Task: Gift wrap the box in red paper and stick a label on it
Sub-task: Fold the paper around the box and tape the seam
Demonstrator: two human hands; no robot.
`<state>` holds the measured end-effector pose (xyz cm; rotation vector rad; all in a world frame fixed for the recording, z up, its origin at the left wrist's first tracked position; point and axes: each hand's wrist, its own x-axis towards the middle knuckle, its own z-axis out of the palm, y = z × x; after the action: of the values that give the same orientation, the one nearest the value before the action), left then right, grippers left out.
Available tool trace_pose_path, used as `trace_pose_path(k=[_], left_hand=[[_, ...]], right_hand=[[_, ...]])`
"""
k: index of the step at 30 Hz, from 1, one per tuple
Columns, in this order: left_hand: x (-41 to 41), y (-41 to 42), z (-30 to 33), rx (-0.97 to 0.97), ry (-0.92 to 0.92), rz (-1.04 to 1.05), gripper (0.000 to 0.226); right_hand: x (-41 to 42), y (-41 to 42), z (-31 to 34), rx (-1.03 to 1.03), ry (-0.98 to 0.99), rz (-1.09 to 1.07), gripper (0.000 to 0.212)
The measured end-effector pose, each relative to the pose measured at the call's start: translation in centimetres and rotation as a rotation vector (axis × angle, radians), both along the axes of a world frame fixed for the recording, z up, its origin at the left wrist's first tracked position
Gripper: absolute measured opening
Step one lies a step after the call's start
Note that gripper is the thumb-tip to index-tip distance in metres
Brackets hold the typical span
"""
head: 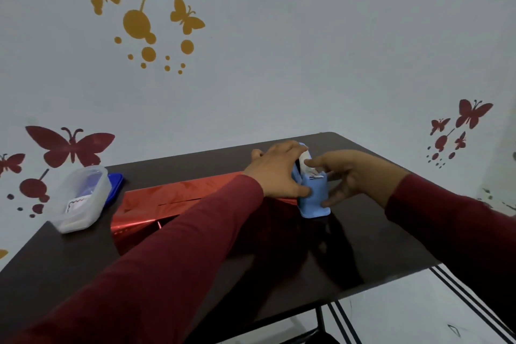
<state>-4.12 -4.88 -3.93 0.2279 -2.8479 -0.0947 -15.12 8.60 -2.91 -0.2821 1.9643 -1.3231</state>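
While both our hands meet at the far right part of the table, our left hand (279, 169) is wrapped over the top and left side of a light blue tape dispenser (314, 193), fingers curled around it and the thumb pressed low against its front. Our right hand (342, 176) comes in from the other side with the fingers loosely spread; the index finger and thumb reach toward the white tape at the dispenser's top, though we cannot tell whether they actually pinch it. The dispenser stands upright on the dark brown table (363, 246), between the two hands.

Just left of the dispenser and touching its base, the red paper (167, 198) lies flat on the table, shiny and creased, stretching away to the left and passing under our left forearm. We wear dark red sleeves (181, 260) on both arms. We cannot make out the box under or beside the paper.

Well apart to the left, near the table's edge, a clear plastic container (81, 198) sits tilted, with a small white card inside and a blue lid (116, 179) behind it. Beyond the table, a pale wall carries yellow and red butterfly decals (69, 145).
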Motion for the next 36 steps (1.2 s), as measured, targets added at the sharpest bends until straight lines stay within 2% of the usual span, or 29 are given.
trace_pose_path(k=[3, 8, 12, 17, 20, 22, 27, 36], left_hand=[[-0.8, -0.7, -0.1, 0.001, -0.086, -0.002, 0.12], [-1.4, -1.6, 0.1, 0.054, -0.159, -0.01, 0.139], [-1.6, -2.0, 0.3, 0.078, -0.206, -0.012, 0.146], [-1.4, -1.8, 0.9, 0.059, -0.266, -0.011, 0.145], [-1.6, -1.7, 1.2, 0.042, -0.283, -0.003, 0.145], [-1.5, -1.5, 1.3, 0.031, -0.298, 0.003, 0.144], [-0.9, -0.9, 1.9, 0.045, -0.323, 0.012, 0.141], [-0.7, -0.4, 2.5, 0.016, -0.336, 0.033, 0.136]], right_hand=[[0.2, -0.4, 0.1, -0.096, -0.038, -0.056, 0.027], [0.5, -0.2, 0.1, -0.384, -0.101, -0.147, 0.027], [2.3, 0.6, -1.8, -0.539, 0.001, -0.332, 0.016], [5.3, 1.6, -5.3, -0.764, 0.118, -0.434, 0.006], [6.3, 1.8, -7.4, -0.803, 0.109, -0.5, 0.008], [6.6, 2.0, -8.4, -0.81, 0.067, -0.499, 0.019], [6.6, 2.1, -8.8, -0.81, -0.007, -0.505, 0.026], [5.5, 2.6, -10.1, -0.665, 0.153, -0.515, 0.05]])
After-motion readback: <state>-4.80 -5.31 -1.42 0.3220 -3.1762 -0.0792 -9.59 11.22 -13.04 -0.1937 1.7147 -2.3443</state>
